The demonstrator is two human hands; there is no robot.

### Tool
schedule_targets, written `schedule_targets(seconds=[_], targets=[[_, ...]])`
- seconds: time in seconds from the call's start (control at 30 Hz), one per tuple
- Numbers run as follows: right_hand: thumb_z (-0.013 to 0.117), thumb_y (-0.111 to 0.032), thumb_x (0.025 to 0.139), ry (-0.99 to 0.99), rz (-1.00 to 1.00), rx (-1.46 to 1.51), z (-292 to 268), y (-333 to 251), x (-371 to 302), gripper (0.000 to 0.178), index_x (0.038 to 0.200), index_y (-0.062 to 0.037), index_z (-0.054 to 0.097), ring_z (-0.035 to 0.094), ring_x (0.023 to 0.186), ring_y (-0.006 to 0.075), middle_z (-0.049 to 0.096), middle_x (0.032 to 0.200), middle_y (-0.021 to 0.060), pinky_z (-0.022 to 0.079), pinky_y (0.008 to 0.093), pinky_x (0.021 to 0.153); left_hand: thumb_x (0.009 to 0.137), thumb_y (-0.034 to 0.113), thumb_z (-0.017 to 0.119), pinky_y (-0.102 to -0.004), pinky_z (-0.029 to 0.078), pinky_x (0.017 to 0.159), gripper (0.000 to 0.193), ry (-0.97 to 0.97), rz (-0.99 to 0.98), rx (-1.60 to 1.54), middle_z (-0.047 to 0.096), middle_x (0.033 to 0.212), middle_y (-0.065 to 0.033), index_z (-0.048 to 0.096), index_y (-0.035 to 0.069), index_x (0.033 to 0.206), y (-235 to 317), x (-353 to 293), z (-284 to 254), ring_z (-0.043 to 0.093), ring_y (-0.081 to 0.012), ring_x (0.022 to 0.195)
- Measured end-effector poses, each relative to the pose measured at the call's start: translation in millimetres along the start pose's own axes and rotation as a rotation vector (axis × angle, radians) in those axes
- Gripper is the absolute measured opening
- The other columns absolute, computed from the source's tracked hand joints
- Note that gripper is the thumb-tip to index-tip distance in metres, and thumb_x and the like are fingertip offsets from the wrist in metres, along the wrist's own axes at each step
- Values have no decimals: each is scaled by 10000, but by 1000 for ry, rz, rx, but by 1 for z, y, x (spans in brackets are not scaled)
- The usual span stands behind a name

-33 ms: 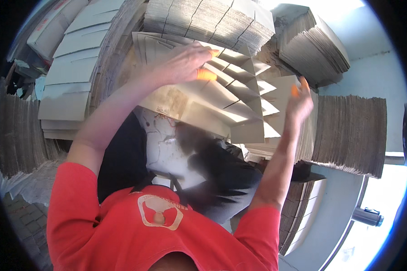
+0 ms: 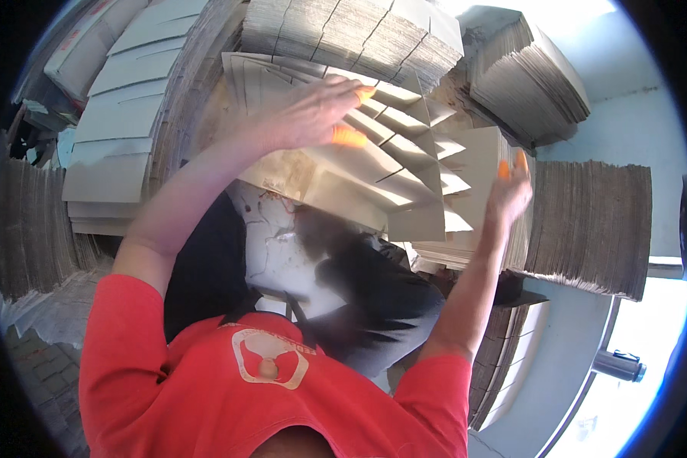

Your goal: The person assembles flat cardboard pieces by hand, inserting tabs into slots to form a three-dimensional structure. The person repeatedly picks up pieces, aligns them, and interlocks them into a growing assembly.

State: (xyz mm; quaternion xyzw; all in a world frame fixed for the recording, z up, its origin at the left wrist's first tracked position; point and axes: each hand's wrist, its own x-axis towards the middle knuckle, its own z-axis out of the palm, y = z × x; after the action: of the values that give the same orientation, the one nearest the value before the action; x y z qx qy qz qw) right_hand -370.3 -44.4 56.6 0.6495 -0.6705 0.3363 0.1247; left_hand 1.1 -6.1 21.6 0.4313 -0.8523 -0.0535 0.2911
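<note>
Fanning out in mid-air between the two raised hands, the cardboard divider grid (image 2: 393, 172) is held above the person's lap, its slotted strips opened into a row of cells that catch the sunlight. The left hand (image 2: 313, 114) lies flat across the top of the grid, fingers spread and pressing down rather than curled, orange tips on them apparently for grip on the smooth board. The right hand (image 2: 509, 191) braces the far end with an open palm and upright fingers, so the two hands squeeze the piece from opposite sides and keep it square. Around it, stacks of flat cardboard (image 2: 588, 225) stand close on every side, within arm's reach, and a red shirt (image 2: 206, 382) fills the lower view.
</note>
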Motion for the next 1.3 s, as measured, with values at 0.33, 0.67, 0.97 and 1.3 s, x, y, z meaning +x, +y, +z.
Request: schedule_targets(seconds=[0.33, 0.67, 0.97, 1.3], targets=[[785, -233, 735, -254, -125, -523, -26, 87, -87, 472, 1100, -8, 586, 527, 1063, 345, 577, 1099, 183, 441, 452, 903, 829, 661, 563, -447, 166, 1203, 1032, -229, -56, 297, 219, 1566, -241, 199, -25, 1509, 0, 16, 42, 187, -340, 1473], [721, -86, 840, 250, 230, -18, -49, 121, -48, 298, 1067, 46, 581, 689, 825, 298, 692, 926, 228, 550, 407, 719, 800, 235, 723, -375, 507, 873, 288, -72, 174, 18, 678, 988, -74, 665, 27, 991, 22, 12, 47, 615, -248, 969], [719, -52, 851, -5, -109, 478, -167, -21, 2, 533, 1354, -31, 546, 631, 1090, 155, 643, 1261, 139, 550, 301, 888, 814, 141, 690, -408, 509, 702, 108, -88, 41, -170, 632, 778, -123, 639, 48, 833, 36, 0, 50, 629, -298, 771], [753, -27, 812, -252, -212, 405, -124, -61, -17, 549, 1331, -24, 575, 652, 987, 116, 708, 1136, 100, 537, 308, 877, 832, 165, 699, -463, 458, 633, 172, -129, -58, -236, 590, 719, -163, 599, 29, 800, 42, -8, 42, 624, -336, 716]])
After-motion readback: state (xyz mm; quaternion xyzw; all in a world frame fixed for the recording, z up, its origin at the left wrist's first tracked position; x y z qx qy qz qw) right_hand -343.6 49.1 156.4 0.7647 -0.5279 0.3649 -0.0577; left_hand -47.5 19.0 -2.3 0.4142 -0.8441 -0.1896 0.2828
